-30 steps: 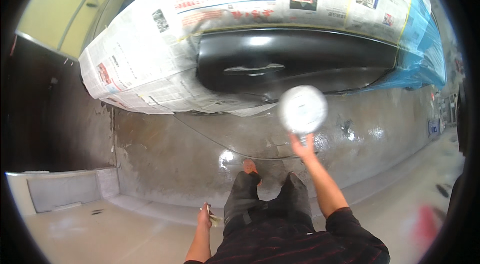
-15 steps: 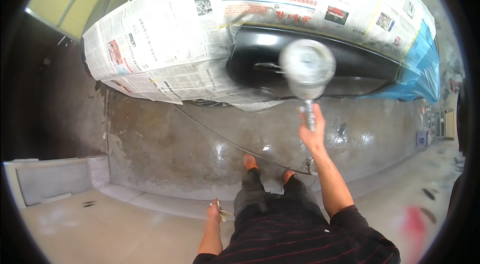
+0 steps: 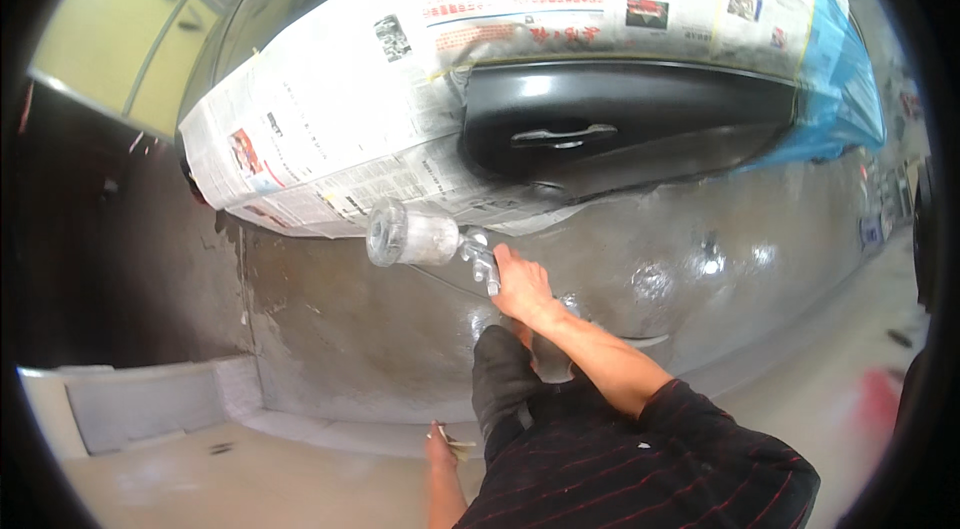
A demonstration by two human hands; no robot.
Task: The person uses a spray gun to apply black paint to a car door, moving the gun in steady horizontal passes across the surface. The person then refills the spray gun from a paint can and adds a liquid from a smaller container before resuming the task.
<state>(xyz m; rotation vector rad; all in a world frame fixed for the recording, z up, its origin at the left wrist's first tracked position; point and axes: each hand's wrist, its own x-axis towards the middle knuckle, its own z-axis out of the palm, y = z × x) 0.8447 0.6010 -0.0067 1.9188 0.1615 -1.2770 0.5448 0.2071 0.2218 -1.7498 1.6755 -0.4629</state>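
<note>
My right hand [image 3: 523, 285] grips a metal spray gun [image 3: 479, 255] with a translucent cup [image 3: 413, 233] tipped sideways toward the left, below the car's masked side. My left hand [image 3: 440, 447] is closed on a small pale cloth or paper [image 3: 460, 445] beside my left thigh. In front of me is a glossy black car door panel [image 3: 630, 99] with a silver handle [image 3: 565, 135]. Newspaper sheets [image 3: 300, 129] cover the bodywork around it, edged with yellow tape, and blue plastic [image 3: 840, 109] covers the right end.
The wet concrete floor [image 3: 360, 319] lies between me and the car, with a hose [image 3: 440, 281] across it. A pale step edge [image 3: 150, 399] is at the lower left. Yellow panels [image 3: 95, 19] stand at the upper left, a blue-and-white container [image 3: 870, 231] at the far right.
My right hand has swung left with the spray gun, from in front of the door to low left of it, the cup now sideways. My left hand stays low.
</note>
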